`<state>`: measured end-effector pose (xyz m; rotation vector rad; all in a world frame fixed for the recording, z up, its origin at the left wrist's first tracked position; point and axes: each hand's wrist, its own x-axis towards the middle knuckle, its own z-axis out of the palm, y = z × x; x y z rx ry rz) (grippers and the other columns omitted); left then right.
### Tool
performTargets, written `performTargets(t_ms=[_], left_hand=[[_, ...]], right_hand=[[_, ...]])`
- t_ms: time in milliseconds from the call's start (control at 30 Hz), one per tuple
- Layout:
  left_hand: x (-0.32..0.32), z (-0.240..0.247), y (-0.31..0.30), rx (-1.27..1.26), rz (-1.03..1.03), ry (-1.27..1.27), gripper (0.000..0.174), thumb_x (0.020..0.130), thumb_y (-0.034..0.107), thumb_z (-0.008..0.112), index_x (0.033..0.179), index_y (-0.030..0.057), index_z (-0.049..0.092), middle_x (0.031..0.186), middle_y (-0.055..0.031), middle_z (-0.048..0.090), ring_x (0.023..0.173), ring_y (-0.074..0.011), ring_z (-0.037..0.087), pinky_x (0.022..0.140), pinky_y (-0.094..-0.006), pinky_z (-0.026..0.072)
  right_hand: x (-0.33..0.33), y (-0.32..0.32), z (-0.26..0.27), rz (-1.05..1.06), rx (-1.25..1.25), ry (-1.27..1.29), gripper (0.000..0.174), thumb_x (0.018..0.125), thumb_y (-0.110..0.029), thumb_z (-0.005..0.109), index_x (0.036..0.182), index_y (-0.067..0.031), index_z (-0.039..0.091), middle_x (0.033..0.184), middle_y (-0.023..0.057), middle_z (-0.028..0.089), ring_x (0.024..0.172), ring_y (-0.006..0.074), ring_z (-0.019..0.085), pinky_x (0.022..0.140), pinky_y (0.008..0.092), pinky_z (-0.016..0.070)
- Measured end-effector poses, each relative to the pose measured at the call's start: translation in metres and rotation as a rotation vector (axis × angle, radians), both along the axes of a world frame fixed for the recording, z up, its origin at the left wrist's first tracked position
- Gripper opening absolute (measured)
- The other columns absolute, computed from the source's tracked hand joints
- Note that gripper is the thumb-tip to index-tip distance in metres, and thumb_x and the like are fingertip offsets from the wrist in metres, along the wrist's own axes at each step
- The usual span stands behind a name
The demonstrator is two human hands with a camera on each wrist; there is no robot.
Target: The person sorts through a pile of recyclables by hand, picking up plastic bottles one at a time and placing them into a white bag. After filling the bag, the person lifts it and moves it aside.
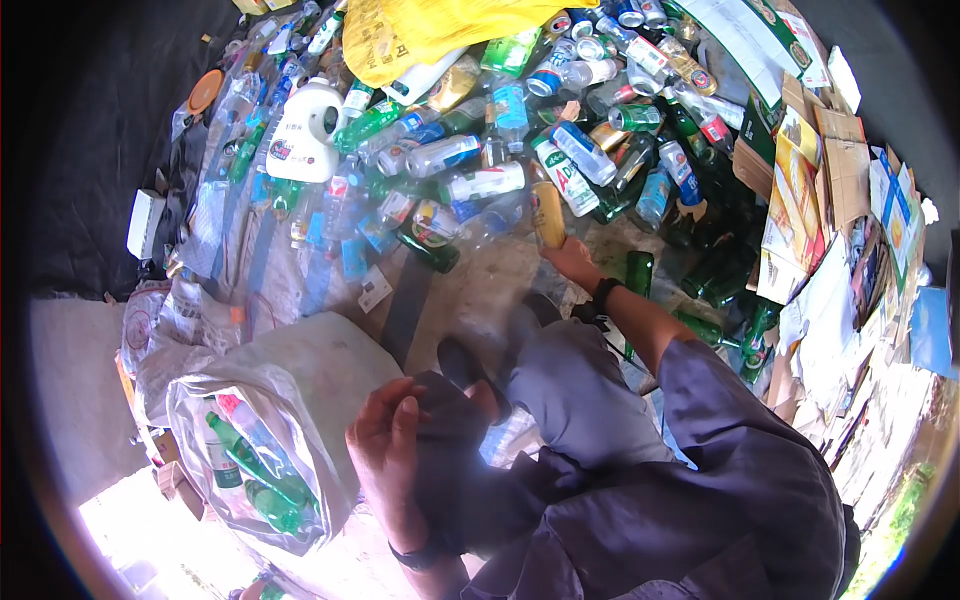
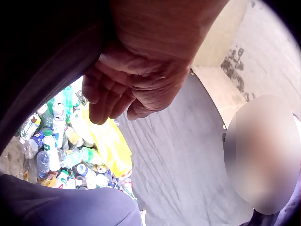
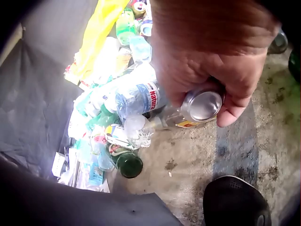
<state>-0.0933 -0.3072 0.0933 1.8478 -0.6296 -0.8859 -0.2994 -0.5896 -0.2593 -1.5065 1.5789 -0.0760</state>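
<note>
My right hand [image 1: 575, 264] [image 3: 211, 61] grips a gold can [image 1: 547, 213] by its near end; in the right wrist view the can's silver end [image 3: 205, 105] shows between thumb and fingers. Beyond it lies a heap of bottles and cans, among them a white and green bottle [image 1: 565, 178]. My left hand [image 1: 388, 450] [image 2: 146, 80] hangs over my lap with loosely bent fingers and holds nothing. To its left stands a white sack [image 1: 345, 365] with green plastic bottles [image 1: 270, 480] inside.
A white jug [image 1: 303, 135] and a yellow bag [image 1: 430, 35] lie on the heap. Flattened cardboard [image 1: 845, 165] is stacked at the right, beside green glass bottles [image 1: 760, 335]. A shoe [image 3: 235, 200] rests on the floor. Another person, blurred, shows in the left wrist view.
</note>
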Motion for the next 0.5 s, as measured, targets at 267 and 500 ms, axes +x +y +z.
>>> performTargets(t_ms=[267, 500], left_hand=[[0.0, 0.002, 0.003, -0.048, -0.003, 0.021, 0.024, 0.098, 0.011, 0.064, 0.117, -0.0037, 0.068, 0.097, -0.0107, 0.075, 0.074, -0.0099, 0.066, 0.068, -0.0218, 0.0491], [0.002, 0.0, 0.006, -0.025, -0.009, 0.006, 0.024, 0.097, 0.01, 0.064, 0.115, -0.004, 0.068, 0.096, -0.0116, 0.075, 0.075, -0.0119, 0.067, 0.072, -0.0251, 0.0519]], right_hand=[[-0.023, 0.03, 0.024, 0.008, 0.009, -0.171, 0.057, 0.075, -0.045, 0.074, 0.089, 0.0105, 0.068, 0.075, 0.0195, 0.07, 0.076, 0.0318, 0.071, 0.072, 0.0433, 0.0553], [-0.038, 0.02, 0.005, 0.036, -0.108, -0.073, 0.068, 0.071, -0.044, 0.078, 0.111, 0.0085, 0.065, 0.099, 0.0285, 0.071, 0.101, 0.0379, 0.07, 0.086, 0.0455, 0.0535]])
